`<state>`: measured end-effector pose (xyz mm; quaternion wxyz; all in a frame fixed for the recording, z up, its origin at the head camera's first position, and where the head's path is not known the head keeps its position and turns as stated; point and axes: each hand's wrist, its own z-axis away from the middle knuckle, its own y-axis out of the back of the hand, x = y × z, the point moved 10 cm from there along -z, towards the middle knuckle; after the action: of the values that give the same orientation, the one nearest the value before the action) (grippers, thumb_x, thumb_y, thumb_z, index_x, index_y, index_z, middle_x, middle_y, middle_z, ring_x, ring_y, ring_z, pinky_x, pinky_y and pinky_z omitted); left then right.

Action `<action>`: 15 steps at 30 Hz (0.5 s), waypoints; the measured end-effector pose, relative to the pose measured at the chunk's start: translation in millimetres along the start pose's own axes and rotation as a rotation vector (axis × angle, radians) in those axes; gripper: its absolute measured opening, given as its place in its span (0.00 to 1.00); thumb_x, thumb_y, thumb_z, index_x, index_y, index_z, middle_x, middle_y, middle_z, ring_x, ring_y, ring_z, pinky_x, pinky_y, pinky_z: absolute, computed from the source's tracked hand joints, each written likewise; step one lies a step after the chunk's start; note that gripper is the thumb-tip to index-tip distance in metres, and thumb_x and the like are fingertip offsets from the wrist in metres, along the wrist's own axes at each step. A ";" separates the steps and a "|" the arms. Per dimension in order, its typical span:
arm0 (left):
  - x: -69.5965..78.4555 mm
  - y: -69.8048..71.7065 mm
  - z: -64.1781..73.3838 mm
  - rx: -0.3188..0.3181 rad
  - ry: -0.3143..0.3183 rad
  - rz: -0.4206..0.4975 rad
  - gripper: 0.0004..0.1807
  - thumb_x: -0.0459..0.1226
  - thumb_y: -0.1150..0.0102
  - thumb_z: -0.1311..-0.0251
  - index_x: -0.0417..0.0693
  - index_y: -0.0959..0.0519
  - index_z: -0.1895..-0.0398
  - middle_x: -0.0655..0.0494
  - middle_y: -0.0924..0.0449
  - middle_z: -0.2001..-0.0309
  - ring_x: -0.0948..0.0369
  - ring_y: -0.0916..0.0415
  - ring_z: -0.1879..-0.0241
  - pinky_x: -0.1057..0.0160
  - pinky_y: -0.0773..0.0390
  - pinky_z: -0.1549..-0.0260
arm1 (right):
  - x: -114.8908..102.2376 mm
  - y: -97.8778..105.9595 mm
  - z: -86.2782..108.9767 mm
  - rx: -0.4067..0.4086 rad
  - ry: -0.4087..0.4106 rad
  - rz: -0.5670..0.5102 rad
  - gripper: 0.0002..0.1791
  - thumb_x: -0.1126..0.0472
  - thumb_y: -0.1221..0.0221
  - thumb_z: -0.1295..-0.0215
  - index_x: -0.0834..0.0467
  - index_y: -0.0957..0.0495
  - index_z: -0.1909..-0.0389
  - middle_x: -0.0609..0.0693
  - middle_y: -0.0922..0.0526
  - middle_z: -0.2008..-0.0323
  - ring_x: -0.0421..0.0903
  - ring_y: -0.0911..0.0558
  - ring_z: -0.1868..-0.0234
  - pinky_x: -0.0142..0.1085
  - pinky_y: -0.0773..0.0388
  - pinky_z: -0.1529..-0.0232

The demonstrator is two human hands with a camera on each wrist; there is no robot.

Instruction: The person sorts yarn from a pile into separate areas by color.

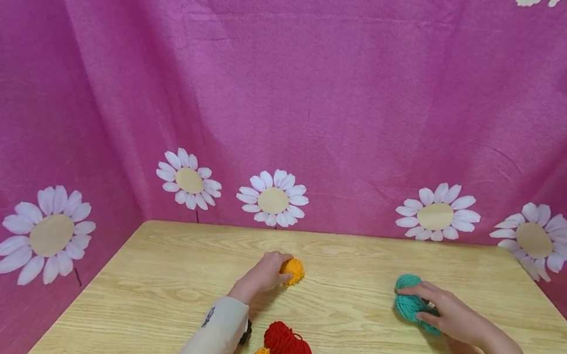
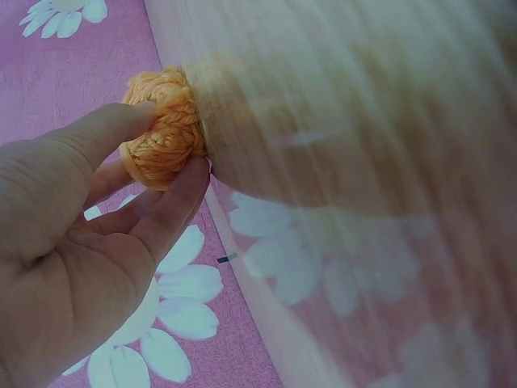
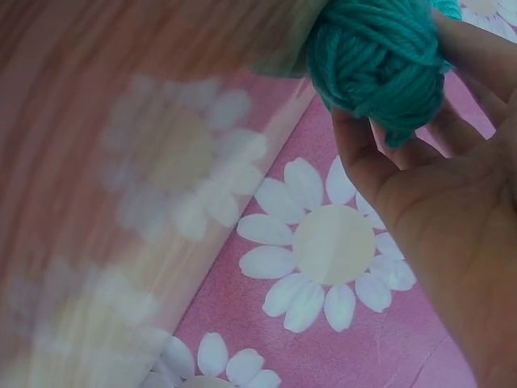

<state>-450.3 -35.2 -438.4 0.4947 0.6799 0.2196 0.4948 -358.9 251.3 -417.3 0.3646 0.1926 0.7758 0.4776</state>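
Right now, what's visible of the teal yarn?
The teal yarn is a bundle of thick, soft-looking strands wound into rounded lobes, a small bit sticking out low in the right wrist view. It is at the right of the wood-grain table in the head view. The right hand grips it with its fingers; whether it touches the table I can't tell.

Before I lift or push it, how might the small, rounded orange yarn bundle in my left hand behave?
The small orange yarn bundle is probably soft and light, since only wound strands show. Its ridged surface should resist slipping in your left hand. Its rounded outline suggests it could roll if pushed.
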 end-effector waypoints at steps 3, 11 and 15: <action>-0.3 -1.1 -0.3 0.002 0.001 -0.010 0.25 0.35 0.39 0.36 0.34 0.28 0.37 0.37 0.23 0.46 0.49 0.25 0.48 0.52 0.23 0.44 | 0.5 -2.8 -0.1 -0.021 -0.009 -0.015 0.25 0.62 0.34 0.41 0.56 0.25 0.41 0.52 0.21 0.50 0.28 0.29 0.48 0.25 0.22 0.54; -1.9 -2.9 -2.3 0.007 0.020 0.018 0.27 0.35 0.39 0.36 0.35 0.29 0.35 0.38 0.24 0.44 0.52 0.26 0.50 0.54 0.23 0.44 | 2.7 -6.6 -0.1 -0.057 -0.045 -0.025 0.25 0.59 0.35 0.40 0.56 0.25 0.41 0.52 0.21 0.49 0.31 0.27 0.47 0.27 0.21 0.54; -3.6 -2.2 -2.0 0.015 0.030 0.044 0.27 0.36 0.39 0.36 0.35 0.29 0.35 0.38 0.24 0.44 0.52 0.26 0.49 0.54 0.23 0.44 | 3.7 -7.5 0.0 -0.065 -0.057 -0.023 0.26 0.59 0.34 0.40 0.56 0.26 0.40 0.53 0.21 0.48 0.33 0.27 0.46 0.27 0.21 0.54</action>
<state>-453.2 -36.2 -442.0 0.4752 0.6809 0.2155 0.5139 -360.9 250.2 -425.4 0.3979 0.1852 0.7513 0.4929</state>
